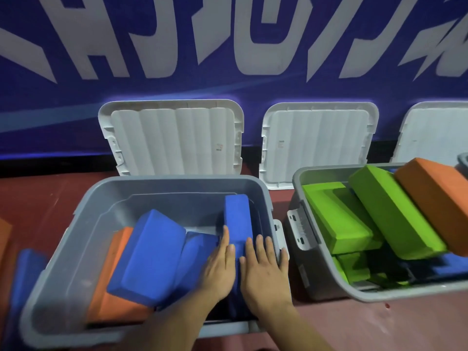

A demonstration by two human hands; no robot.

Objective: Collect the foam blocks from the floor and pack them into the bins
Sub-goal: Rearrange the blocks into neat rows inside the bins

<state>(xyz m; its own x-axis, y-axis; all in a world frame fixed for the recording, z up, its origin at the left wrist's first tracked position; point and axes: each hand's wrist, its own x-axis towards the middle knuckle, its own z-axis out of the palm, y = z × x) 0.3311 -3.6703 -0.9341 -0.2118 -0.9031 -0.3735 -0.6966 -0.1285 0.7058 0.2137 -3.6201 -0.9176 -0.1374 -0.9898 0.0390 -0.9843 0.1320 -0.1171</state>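
A grey bin (91, 198) stands in front of me with several foam blocks inside. A blue block (236, 219) stands on edge along the bin's right wall. My left hand (219, 264) and my right hand (264, 271) lie with straight fingers against its two sides, pressing it between them. A large blue block (149, 254) leans on an orange block (114, 274) at the bin's left, with another blue block (195, 252) beside it. A second grey bin (301, 178) to the right holds green blocks (336, 219) and an orange block (435, 198) lying across its far rim.
Three white lids (172, 138) lean against the blue wall behind the bins. On the red floor at far left lie a blue block (25, 274) and an orange block (3, 236). Bare red floor (379, 325) shows at the front right.
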